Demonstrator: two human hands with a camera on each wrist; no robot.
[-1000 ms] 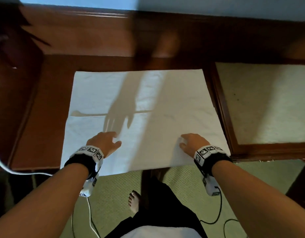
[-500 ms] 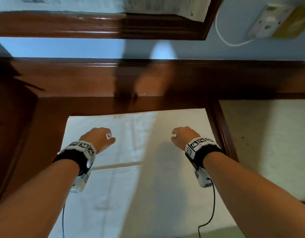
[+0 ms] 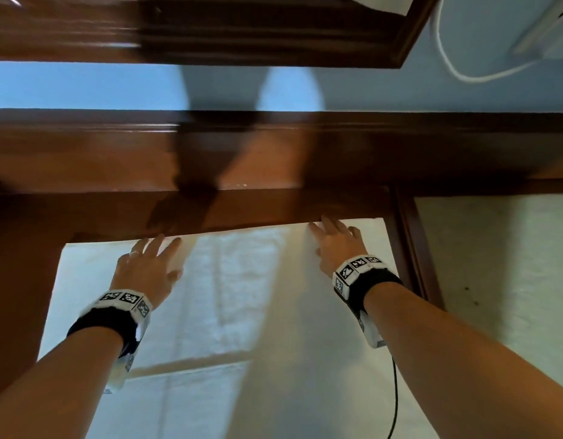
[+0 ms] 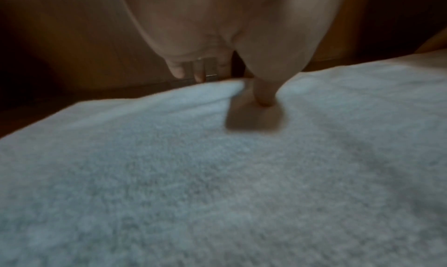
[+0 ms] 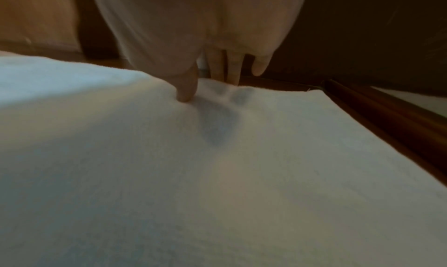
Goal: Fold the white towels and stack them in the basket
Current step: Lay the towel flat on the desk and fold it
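Observation:
A white towel (image 3: 229, 312) lies spread flat on a dark wooden table (image 3: 27, 280). Both hands are at its far edge. My left hand (image 3: 153, 258) lies with straight, spread fingers reaching over the edge toward the wood. In the left wrist view its thumb (image 4: 264, 97) presses into the towel (image 4: 217, 175) just inside the edge, and the cloth bunches a little there. My right hand (image 3: 334, 242) lies the same way near the far right corner, its thumb (image 5: 187, 93) pressing the towel (image 5: 217, 175) and its fingers (image 5: 233, 70) past the edge. No basket is in view.
A raised wooden ledge (image 3: 84, 153) runs along the back of the table under a blue wall. A wooden rail (image 3: 410, 248) borders the towel's right side, with a pale speckled surface (image 3: 495, 264) beyond. A white cable (image 3: 463, 71) hangs at upper right. A black cable (image 3: 395, 391) trails from my right wrist.
Both hands have travelled from the towel's near part across it to the far edge. Their curled fingers have straightened and spread. The head view has shifted forward with them.

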